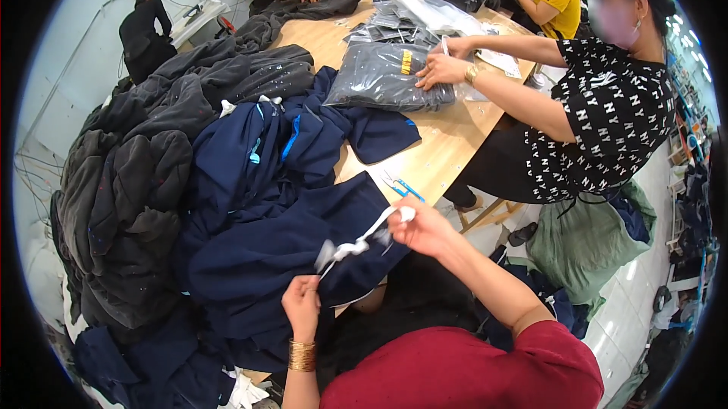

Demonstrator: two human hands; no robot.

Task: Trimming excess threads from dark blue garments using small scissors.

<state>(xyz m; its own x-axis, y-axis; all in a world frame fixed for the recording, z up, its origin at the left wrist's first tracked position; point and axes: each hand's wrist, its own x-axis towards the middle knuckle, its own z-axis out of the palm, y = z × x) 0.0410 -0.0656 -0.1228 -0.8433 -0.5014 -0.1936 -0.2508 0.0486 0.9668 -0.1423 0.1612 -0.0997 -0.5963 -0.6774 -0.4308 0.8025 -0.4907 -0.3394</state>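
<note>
A white drawstring [353,248] with a bunched knot in its middle stretches between my hands, partly smeared by motion. My left hand [302,304], with gold bangles at the wrist, is closed on its lower end. Higher up and to the right, my right hand [422,227] pinches its other end. Beneath both hands lies a navy garment [280,238], spread over the table's near edge. Just beyond my right hand, blue-handled thread snips [400,184] rest on the wooden table [447,158]. Whether the drawstring is attached to the garment I cannot tell.
A tall heap of dark grey garments [129,189] stands on the left, beside more navy pieces. Across the table, a co-worker [607,113] handles a clear-bagged garment [379,71]. Two more people work at the far end. A green sack [580,242] sits on the floor at right.
</note>
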